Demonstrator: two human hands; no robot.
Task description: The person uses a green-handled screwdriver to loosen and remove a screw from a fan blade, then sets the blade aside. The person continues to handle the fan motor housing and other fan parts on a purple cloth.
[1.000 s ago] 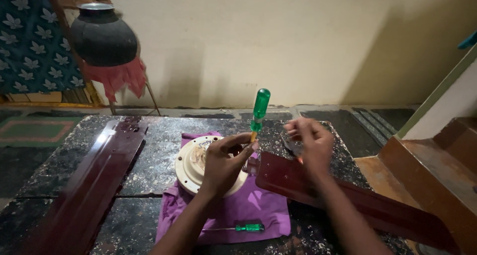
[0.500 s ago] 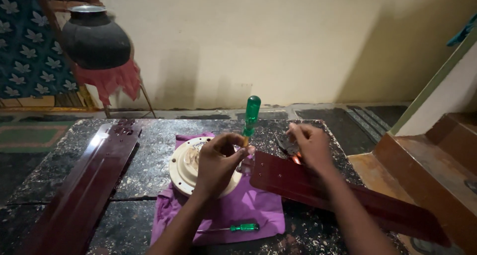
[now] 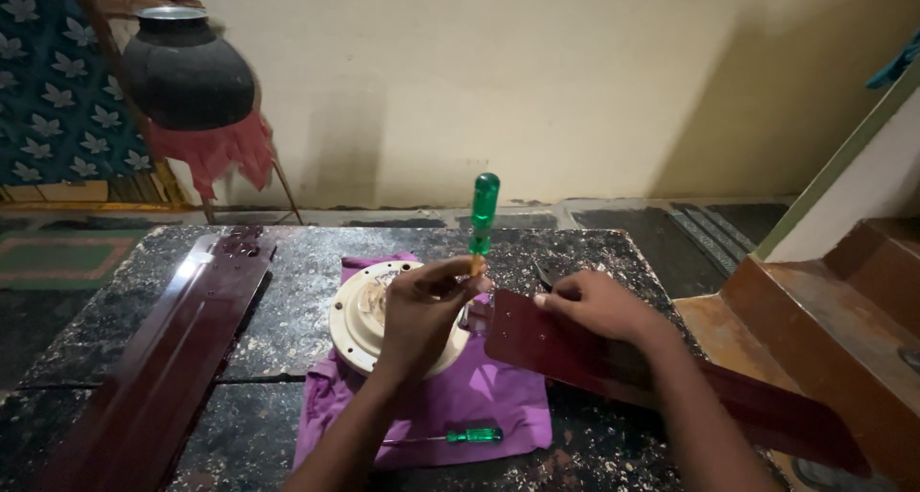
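The round cream fan motor housing (image 3: 359,315) sits on a purple cloth (image 3: 460,406) spread over the dark speckled stone slab (image 3: 287,300), and everything else arranges itself around that housing. Just to its right, the left hand (image 3: 422,310) hovers over the housing's edge with its fingers pinched shut around the shaft of a green-handled screwdriver (image 3: 482,214), which stands nearly upright, its handle rising above the hand and its tip hidden down by the housing's right rim. Further right of the housing, the right hand (image 3: 599,305) lies on the near end of a dark red fan blade (image 3: 661,377), fingers curled and pressing on the blade's end where it meets the housing; whether they clasp anything small beneath I cannot tell. The blade runs away from the housing toward the lower right, off the edge of the slab. In front of the housing, on the cloth's near edge, lies a smaller green-handled screwdriver (image 3: 460,436), flat and untouched. Well to the left of the housing, a second dark red fan blade (image 3: 182,348) lies lengthwise along the slab. Behind and left of it all, a black round pot (image 3: 187,70) rests above a red cloth (image 3: 216,152).
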